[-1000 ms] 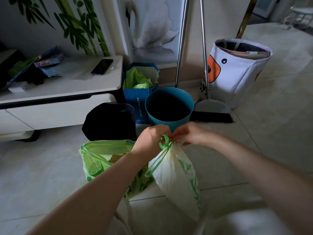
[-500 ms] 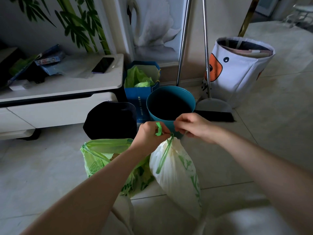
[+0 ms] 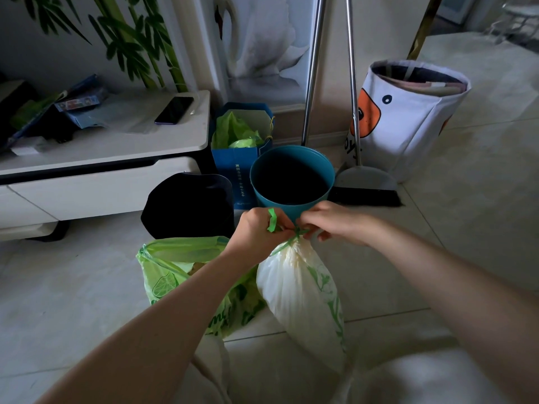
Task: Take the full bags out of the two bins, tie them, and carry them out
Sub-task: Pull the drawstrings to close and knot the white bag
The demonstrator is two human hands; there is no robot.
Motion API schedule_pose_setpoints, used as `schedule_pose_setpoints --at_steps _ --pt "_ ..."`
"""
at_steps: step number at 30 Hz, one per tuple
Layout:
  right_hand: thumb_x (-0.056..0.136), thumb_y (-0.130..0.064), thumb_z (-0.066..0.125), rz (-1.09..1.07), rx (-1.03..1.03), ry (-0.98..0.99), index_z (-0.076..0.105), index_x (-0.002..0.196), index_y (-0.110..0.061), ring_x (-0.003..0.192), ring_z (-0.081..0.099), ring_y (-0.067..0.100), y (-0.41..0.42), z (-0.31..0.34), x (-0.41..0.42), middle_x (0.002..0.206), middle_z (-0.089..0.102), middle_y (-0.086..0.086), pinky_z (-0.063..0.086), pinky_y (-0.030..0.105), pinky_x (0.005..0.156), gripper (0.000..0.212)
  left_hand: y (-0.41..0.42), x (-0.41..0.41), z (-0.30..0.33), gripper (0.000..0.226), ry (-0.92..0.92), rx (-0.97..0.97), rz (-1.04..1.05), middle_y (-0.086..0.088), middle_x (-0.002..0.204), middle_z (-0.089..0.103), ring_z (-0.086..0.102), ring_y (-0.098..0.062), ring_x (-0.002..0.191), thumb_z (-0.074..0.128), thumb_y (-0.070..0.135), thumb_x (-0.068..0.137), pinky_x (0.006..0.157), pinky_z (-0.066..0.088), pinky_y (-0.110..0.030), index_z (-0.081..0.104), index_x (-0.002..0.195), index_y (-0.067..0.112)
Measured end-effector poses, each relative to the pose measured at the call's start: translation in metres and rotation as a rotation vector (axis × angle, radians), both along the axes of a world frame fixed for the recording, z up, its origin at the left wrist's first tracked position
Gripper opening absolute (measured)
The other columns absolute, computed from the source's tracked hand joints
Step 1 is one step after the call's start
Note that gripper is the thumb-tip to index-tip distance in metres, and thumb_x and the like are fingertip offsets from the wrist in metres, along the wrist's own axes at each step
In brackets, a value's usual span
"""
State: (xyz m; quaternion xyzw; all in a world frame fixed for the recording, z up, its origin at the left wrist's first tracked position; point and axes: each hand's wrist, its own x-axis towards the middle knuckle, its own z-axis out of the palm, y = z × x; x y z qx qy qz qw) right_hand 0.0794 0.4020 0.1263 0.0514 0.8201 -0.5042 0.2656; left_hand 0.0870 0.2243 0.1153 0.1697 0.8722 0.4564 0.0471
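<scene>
Both hands meet at the neck of the white bag [image 3: 303,290], which hangs over the tiled floor [image 3: 466,199] just in front of the teal bin [image 3: 291,177]. The left hand [image 3: 258,233] is closed around one end of the green drawstring [image 3: 272,220], whose free tail sticks up above the knuckles; the right hand [image 3: 332,221] pinches the other end just beside it, fingers curled tight on the tie. The bag's mouth is already gathered to a narrow throat under the knot.

The step in hand looks like the tying of this bag, probably the drawing-tight of the knot. The teal bin stands empty, and so, as far as its dark inside shows, does the black bin [image 3: 189,204] to its left. The green bag [image 3: 180,272] sits on the floor beside the white one, touching it, with its mouth open and not yet tied.

The next move likely calls for pulling the two ends apart to seat the knot, firmly but without tearing the thin plastic, then setting the white bag down or shifting it to one hand. After that the green bag needs its drawstring pulled and knotted before both can be carried out.
</scene>
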Motion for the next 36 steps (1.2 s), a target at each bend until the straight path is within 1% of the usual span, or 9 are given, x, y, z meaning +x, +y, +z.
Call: schedule_pose_setpoints --at_steps 8,10,12,16,19,21,25,30,36 --pt "0.077 -0.046 0.065 0.29 0.502 0.144 0.06 0.066 -0.008 0.061 0.044 0.018 0.027 0.026 -0.002 0.063 0.045 0.004 0.032 0.032 0.059 0.04 0.004 0.003 -0.002 0.007 -0.045 -0.052 -0.033 0.003 0.076 0.073 0.067 -0.01 0.074 0.078 0.013 0.072 0.075 0.057 -0.027 0.074 0.076 0.017" --pt "0.08 -0.042 0.066 0.169 0.4 0.215 0.061 0.063 -0.011 0.059 0.048 0.017 0.028 0.03 -0.002 0.06 0.052 0.006 0.035 0.031 0.057 0.035 0.001 0.001 -0.002 0.006 -0.063 -0.092 -0.044 0.003 0.078 0.072 0.066 -0.01 0.076 0.078 0.014 0.073 0.076 0.056 -0.026 0.074 0.078 0.016" --pt "0.085 -0.032 0.064 -0.126 0.092 0.213 0.069 0.082 -0.005 0.068 0.063 0.017 0.031 0.029 -0.004 0.075 0.07 0.011 0.044 0.03 0.062 0.028 -0.004 -0.004 -0.002 0.005 -0.091 -0.129 -0.04 0.004 0.078 0.072 0.066 -0.01 0.076 0.077 0.016 0.074 0.076 0.056 -0.025 0.073 0.078 0.017" --pt "0.093 -0.027 0.053 -0.393 -0.458 -0.031 0.06 0.109 -0.009 0.09 0.072 0.021 0.037 0.022 -0.008 0.097 0.075 0.01 0.05 0.035 0.083 0.025 -0.011 -0.007 -0.001 0.005 -0.276 -0.042 -0.017 -0.005 0.071 0.073 0.069 -0.013 0.067 0.073 0.018 0.08 0.07 0.058 -0.028 0.074 0.078 0.014" --pt "0.094 -0.026 0.049 -0.533 -0.696 -0.131 0.058 0.1 -0.007 0.079 0.073 0.019 0.043 0.016 -0.012 0.079 0.075 0.006 0.052 0.039 0.084 0.021 -0.014 -0.008 -0.001 0.008 -0.349 -0.066 0.023 -0.002 0.065 0.072 0.065 -0.01 0.057 0.073 0.02 0.08 0.06 0.054 -0.021 0.073 0.077 0.013" --pt "0.093 -0.024 0.052 -0.628 -0.744 -0.172 0.053 0.09 -0.008 0.061 0.07 0.02 0.047 0.01 -0.014 0.064 0.066 0.006 0.06 0.039 0.07 0.017 -0.019 -0.009 -0.004 0.009 -0.389 -0.122 0.044 -0.002 0.065 0.071 0.064 -0.008 0.055 0.074 0.022 0.079 0.058 0.052 -0.019 0.073 0.076 0.013" --pt "0.094 -0.023 0.053 -0.656 -0.569 -0.228 0.04 0.067 -0.015 0.049 0.054 0.018 0.054 -0.003 -0.011 0.062 0.047 0.005 0.054 0.029 0.047 0.03 -0.033 -0.01 -0.011 0.009 -0.436 -0.318 -0.004 -0.001 0.067 0.072 0.065 -0.003 0.052 0.071 0.021 0.082 0.053 0.05 -0.014 0.072 0.081 0.012" --pt "0.096 -0.025 0.048 -0.76 -0.485 -0.179 0.04 0.071 -0.016 0.052 0.043 0.017 0.055 -0.008 -0.01 0.061 0.039 0.002 0.052 0.031 0.051 0.028 -0.044 -0.007 -0.015 0.011 -0.48 -0.43 -0.064 -0.006 0.069 0.073 0.067 -0.011 0.058 0.069 0.014 0.083 0.055 0.052 -0.017 0.071 0.074 0.009" --pt "0.097 -0.032 0.043 -0.902 -0.664 0.098 0.04 0.07 -0.02 0.041 0.03 0.012 0.052 0.015 -0.03 0.044 0.031 -0.006 0.044 0.032 0.063 0.03 -0.031 -0.014 -0.002 0.004 -0.416 -0.218 0.067 -0.003 0.073 0.073 0.07 -0.012 0.065 0.069 0.014 0.083 0.062 0.056 -0.021 0.07 0.082 0.01"
